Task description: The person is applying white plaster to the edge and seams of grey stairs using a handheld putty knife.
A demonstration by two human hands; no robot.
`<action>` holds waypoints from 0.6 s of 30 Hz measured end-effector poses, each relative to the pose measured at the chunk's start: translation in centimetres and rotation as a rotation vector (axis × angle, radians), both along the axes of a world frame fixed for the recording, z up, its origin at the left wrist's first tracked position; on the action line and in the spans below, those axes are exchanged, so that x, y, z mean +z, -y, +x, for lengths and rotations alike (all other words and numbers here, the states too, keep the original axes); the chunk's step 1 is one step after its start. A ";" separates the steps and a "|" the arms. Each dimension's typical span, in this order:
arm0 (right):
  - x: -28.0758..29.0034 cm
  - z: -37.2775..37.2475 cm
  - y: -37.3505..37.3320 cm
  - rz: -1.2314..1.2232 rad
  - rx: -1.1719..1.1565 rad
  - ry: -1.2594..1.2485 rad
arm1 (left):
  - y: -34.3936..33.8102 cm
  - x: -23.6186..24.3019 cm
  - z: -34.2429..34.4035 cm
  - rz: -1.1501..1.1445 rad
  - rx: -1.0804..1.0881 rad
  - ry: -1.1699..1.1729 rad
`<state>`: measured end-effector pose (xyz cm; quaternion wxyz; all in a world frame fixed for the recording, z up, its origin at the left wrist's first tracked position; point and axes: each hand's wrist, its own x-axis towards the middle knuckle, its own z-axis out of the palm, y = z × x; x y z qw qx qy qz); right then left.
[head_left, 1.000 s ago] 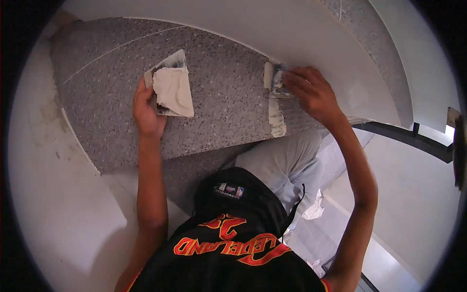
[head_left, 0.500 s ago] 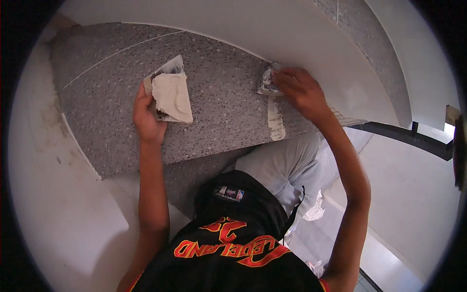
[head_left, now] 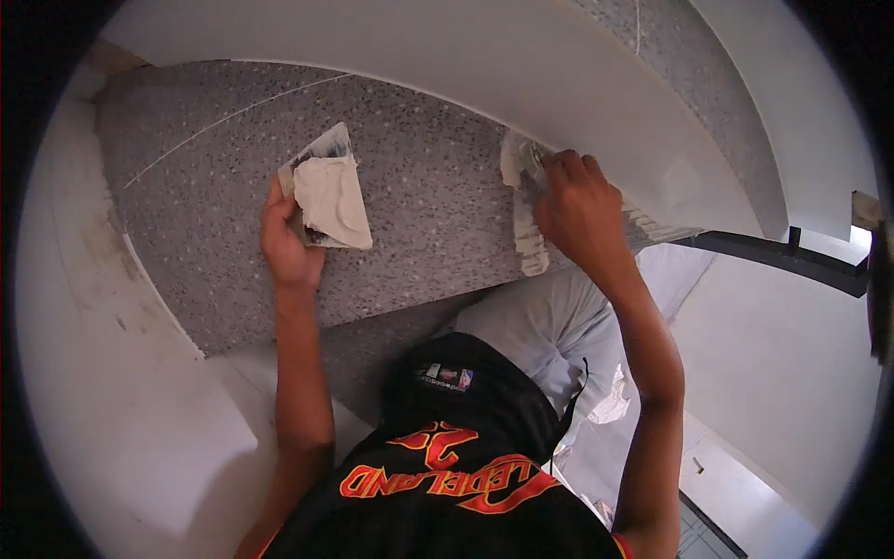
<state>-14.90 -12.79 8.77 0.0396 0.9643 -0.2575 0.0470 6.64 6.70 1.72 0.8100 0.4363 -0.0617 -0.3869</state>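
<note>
My left hand (head_left: 291, 244) grips a flat, straight-edged putty scraper (head_left: 337, 140) held level above a speckled grey stair tread (head_left: 428, 205). A thick mound of cream putty (head_left: 331, 197) covers most of its face. My right hand (head_left: 587, 210) is closed around a second scraper (head_left: 535, 160), mostly hidden behind the fingers, beside the tread's inner edge by the white riser. Just left of these fingers, a cream putty strip (head_left: 531, 250) runs from the riser towards the tread's front edge. Ridged putty streaks (head_left: 656, 224) lie to the right of my right wrist.
The curved white riser (head_left: 447, 61) borders the tread at the far side, with another speckled step (head_left: 694, 84) above it. A stained white wall (head_left: 74, 270) stands on the left. My grey-trousered leg (head_left: 540, 312) is below the tread; a dark bar (head_left: 782, 261) lies at right.
My right hand has shifted slightly nearer and turned, so its scraper is now mostly covered. Putty now shows on the tread by the riser. The left hand keeps its hold; the view has shifted slightly.
</note>
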 end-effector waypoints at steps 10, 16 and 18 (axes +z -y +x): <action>1.2 -0.9 0.1 0.137 0.128 -0.005 | -0.3 -0.7 0.3 -0.008 0.005 -0.023; -1.9 -3.3 3.2 0.136 0.428 0.042 | 0.0 -0.7 0.2 0.018 0.063 -0.050; -1.0 -4.6 4.0 0.108 0.457 -0.015 | 0.0 -0.7 0.2 0.018 0.071 -0.070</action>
